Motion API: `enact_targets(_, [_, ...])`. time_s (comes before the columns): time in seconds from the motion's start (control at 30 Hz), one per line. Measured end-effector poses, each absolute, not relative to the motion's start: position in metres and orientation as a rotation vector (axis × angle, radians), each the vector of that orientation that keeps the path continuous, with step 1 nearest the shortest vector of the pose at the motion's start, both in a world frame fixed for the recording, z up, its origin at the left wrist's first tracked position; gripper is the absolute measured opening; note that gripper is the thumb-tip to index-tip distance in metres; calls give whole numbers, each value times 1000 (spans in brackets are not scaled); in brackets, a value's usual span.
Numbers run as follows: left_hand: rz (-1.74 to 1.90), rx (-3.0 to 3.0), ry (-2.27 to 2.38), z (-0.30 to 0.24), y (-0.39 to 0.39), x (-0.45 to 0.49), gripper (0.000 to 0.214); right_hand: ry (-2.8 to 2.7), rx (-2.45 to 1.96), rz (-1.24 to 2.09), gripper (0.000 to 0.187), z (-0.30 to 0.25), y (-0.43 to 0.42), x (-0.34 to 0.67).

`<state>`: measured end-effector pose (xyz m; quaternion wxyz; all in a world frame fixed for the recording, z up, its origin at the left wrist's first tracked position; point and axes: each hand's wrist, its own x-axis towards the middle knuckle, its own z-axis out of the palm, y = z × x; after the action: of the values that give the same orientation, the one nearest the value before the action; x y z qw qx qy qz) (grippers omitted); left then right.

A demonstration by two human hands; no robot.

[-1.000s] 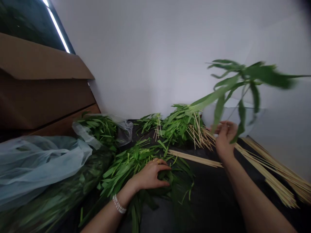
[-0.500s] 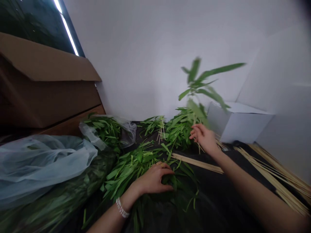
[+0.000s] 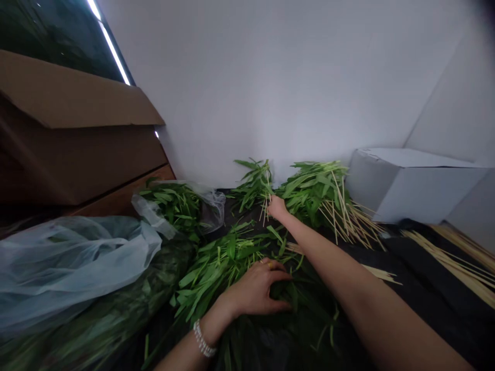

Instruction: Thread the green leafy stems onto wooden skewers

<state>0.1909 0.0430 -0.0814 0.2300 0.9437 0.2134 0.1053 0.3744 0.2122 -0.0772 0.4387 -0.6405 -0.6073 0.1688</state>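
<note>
My right hand (image 3: 277,208) reaches to the back, its fingers closed round the thin stick end of a leafy green sprig (image 3: 266,178). That sprig stands over a small bunch of stick-mounted greens (image 3: 250,191) by the wall. My left hand (image 3: 257,288), with a beaded bracelet at the wrist, rests on a loose pile of long-leaved greens (image 3: 216,263). Its thumb and fingers are apart, and I see nothing gripped between them. Right of my right hand lies a larger bunch of greens (image 3: 309,188) with many pale sticks (image 3: 353,226) poking out.
On the left are a translucent plastic bag (image 3: 77,247), a clear bag of greens (image 3: 174,206) and a cardboard box (image 3: 85,154). A white box (image 3: 421,190) stands at the right, with bare wooden sticks (image 3: 452,263) before it. Flat sticks (image 3: 381,274) lie under my right forearm.
My right hand has moved left and away from me, from the larger bunch to the small one, bringing the sprig down there. My left hand stays on the pile; the view has shifted slightly.
</note>
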Motion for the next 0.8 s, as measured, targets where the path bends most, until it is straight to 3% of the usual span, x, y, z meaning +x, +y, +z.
enact_targets(0.33, [311, 2594, 570, -81, 44, 193, 56, -1883, -1500, 139, 32, -75, 122, 397])
enact_targets(0.47, [348, 2569, 548, -81, 46, 195, 52, -1819, -1491, -26, 26, -76, 73, 438])
enact_targets(0.63, [477, 2481, 586, -78, 48, 199, 24, -1876, -1686, 128, 17, -87, 37, 468])
enact_targets(0.8, [734, 2341, 784, -76, 58, 196, 38, -2121, -1876, 146, 10, -91, 25, 459])
